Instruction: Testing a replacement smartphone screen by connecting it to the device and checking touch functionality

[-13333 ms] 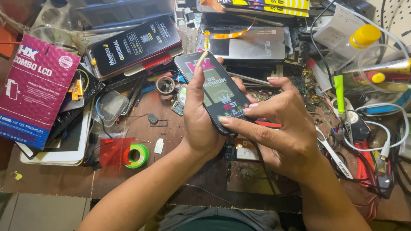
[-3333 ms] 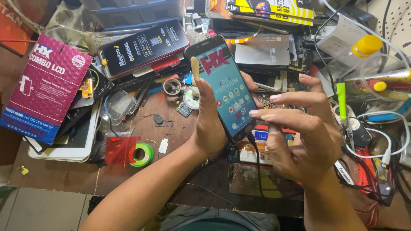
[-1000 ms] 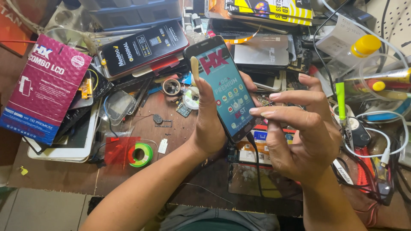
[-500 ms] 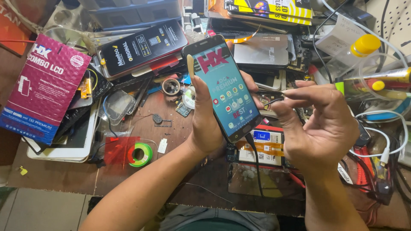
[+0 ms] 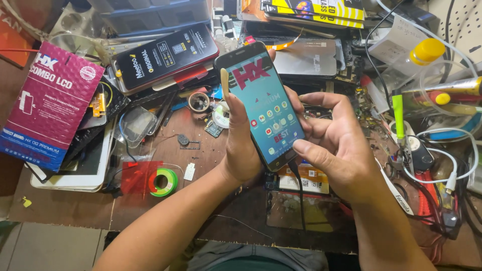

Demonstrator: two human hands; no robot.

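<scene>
Smartphone (image 5: pixel 263 108) is the held thing: a dark handset with a lit screen, tilted so its top edge points up and away, raised above the cluttered brown workbench (image 5: pixel 65 206). The left hand (image 5: pixel 241 145) wraps it from the left side, thumb lying along the left edge of the screen and the other fingers hidden behind the back, so this grip is closed on the phone. The right hand (image 5: pixel 334 145) cups the phone's lower right side; its thumb tip rests at the bottom right corner of the screen and the fingers curl behind the right edge, also closed on the handset. A black cable (image 5: pixel 300 195) runs down from the phone's bottom end, between the two wrists.

Left of the left hand, well apart, a magenta padded package (image 5: pixel 47 105) lies tilted over a white tablet (image 5: pixel 75 170). Above that hand, just beyond the phone's top left, sits a black flat box (image 5: pixel 165 55). Behind the phone's top edge is a bare grey display panel (image 5: pixel 306 57). Below and left of the left wrist lie a red film sheet (image 5: pixel 135 175) and a green tape roll (image 5: pixel 163 181), touching. Right of the right hand stands a green marker (image 5: pixel 398 115), with a white cable (image 5: pixel 452 165) looping near it.
</scene>
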